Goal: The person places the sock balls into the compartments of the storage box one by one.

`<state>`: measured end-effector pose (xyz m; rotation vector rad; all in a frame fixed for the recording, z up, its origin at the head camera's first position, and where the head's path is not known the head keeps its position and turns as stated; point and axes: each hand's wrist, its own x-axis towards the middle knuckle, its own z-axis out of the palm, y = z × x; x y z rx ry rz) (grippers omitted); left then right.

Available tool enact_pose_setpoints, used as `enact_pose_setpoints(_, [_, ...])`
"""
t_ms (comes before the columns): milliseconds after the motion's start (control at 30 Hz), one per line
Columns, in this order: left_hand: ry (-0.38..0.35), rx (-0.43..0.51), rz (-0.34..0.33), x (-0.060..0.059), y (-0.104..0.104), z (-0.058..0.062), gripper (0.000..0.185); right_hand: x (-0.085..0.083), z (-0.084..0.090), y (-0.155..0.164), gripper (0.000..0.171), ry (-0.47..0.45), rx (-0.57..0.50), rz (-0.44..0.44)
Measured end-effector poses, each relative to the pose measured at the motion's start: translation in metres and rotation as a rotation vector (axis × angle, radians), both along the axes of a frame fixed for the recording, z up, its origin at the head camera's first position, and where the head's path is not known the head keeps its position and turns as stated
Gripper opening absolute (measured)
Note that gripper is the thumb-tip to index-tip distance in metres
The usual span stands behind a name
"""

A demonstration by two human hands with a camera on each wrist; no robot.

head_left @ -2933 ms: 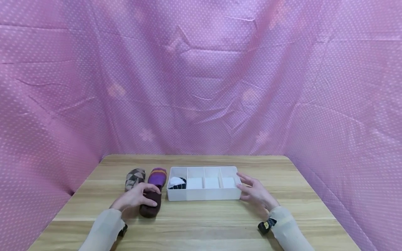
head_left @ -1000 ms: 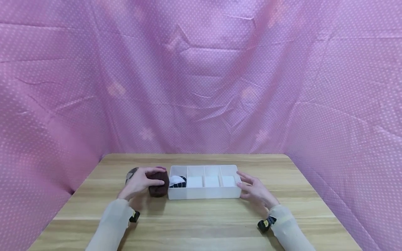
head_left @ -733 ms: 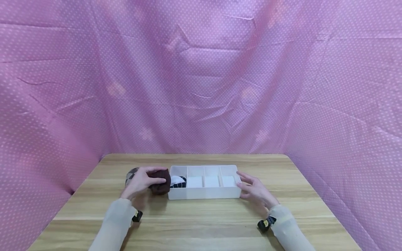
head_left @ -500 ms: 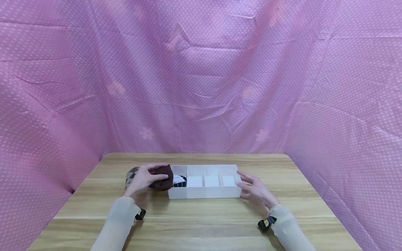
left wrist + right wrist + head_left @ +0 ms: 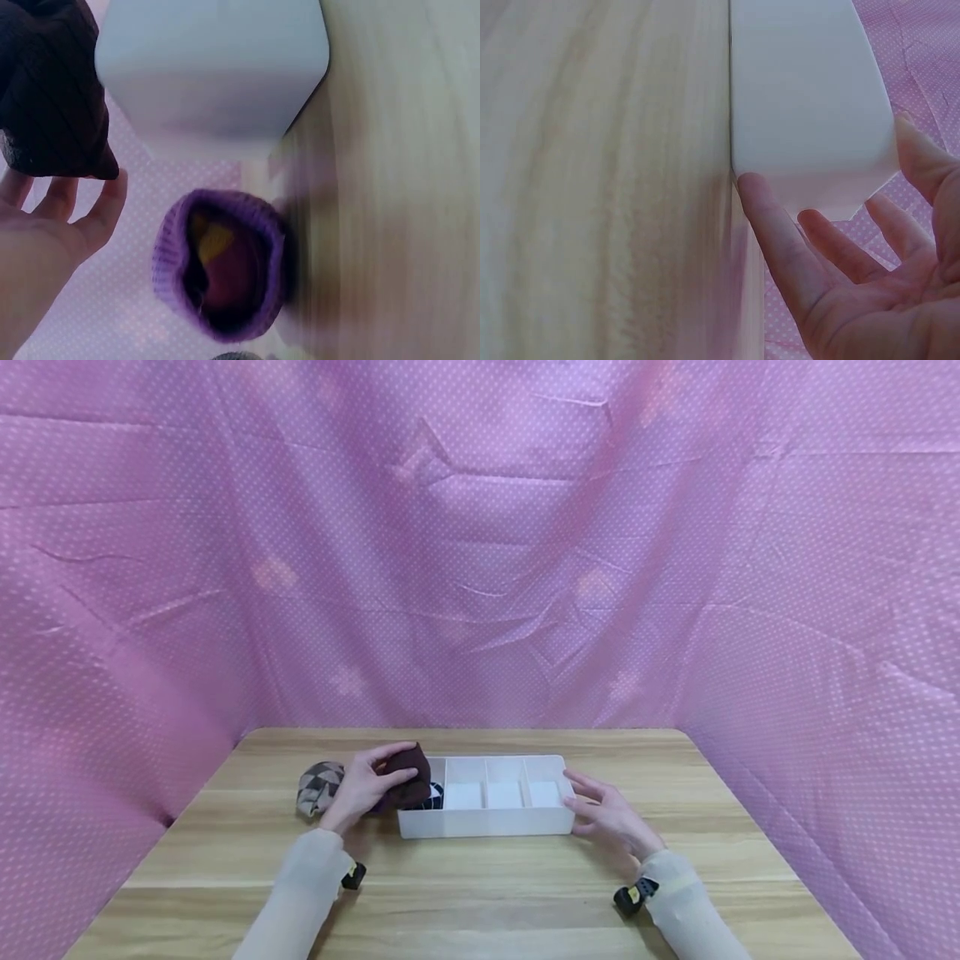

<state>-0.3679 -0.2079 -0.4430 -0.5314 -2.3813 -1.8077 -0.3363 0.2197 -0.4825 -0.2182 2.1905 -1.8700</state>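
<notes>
Socks first: your left hand (image 5: 365,783) grips a rolled dark brown sock (image 5: 408,768), lifted over the left end of the white divider box (image 5: 487,821), above a black-and-white sock (image 5: 433,794) in its leftmost compartment. Your right hand (image 5: 611,817) rests relaxed, fingers straight against the box's right end. An argyle sock (image 5: 318,777) lies on the tabletop (image 5: 480,885) to the left.
</notes>
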Motion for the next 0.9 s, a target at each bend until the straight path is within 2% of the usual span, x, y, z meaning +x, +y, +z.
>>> enact_pose_setpoints(267, [-0.005, -0.045, 0.025, 0.004, 0.019, -0.003, 0.046, 0.004, -0.002, 0.005, 0.069, 0.002, 0.009, -0.003])
enact_pose_setpoints(533, [0.009, -0.014, -0.035, 0.003, 0.039, -0.011, 0.044, 0.007, -0.004, 0.009, 0.068, 0.002, -0.007, 0.018])
enact_pose_setpoints(733, [0.023, -0.004, -0.069, 0.007, 0.05, -0.009, 0.043, 0.009, -0.002, 0.01, 0.069, -0.004, -0.007, 0.022])
enact_pose_setpoints(900, [0.04, -0.009, -0.069, 0.008, 0.056, -0.007, 0.043, 0.01, 0.0, 0.011, 0.07, 0.005, 0.01, 0.025])
